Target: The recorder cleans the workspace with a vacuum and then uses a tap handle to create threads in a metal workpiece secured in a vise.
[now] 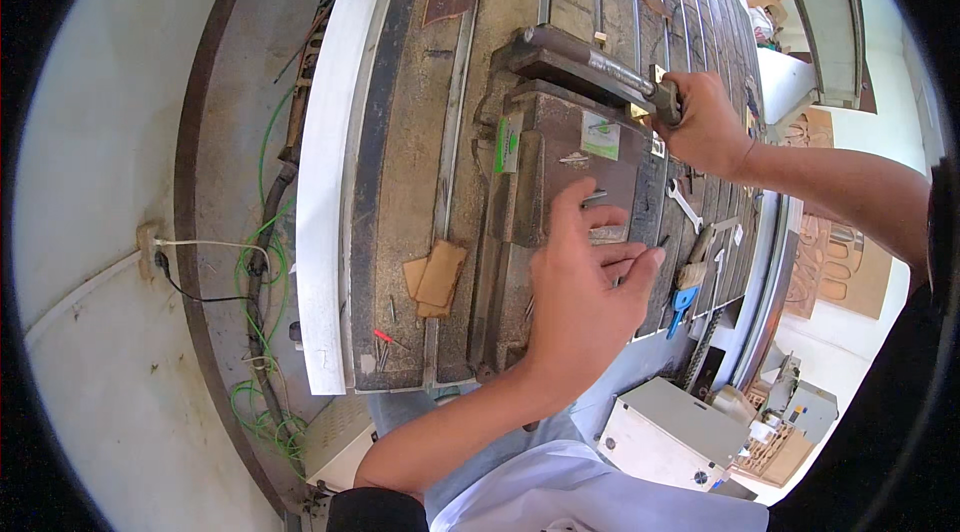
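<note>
My right hand [700, 122] closes around the dark collar end of a round steel tool shaft [615, 67], which lies along the far jaw of a machine vise [548, 122]. Over the vise's near part, my left hand [585, 297] is curled, thumb bent in towards the fingers. A short metal rod [595, 196] shows at its upper fingers; how much of it they cover is hidden. On the vise top lie a clear plastic packet with green print [600, 135] and a green-and-white packet [507, 144].
The slotted machine table [410, 132] carries brown pads [440, 274], a red-ended tool [383, 335], an open-end spanner [685, 204] and a blue-handled brush [682, 300]. Cables with green wire [262, 282] run along the floor at left. A grey metal box [670, 432] stands at lower right.
</note>
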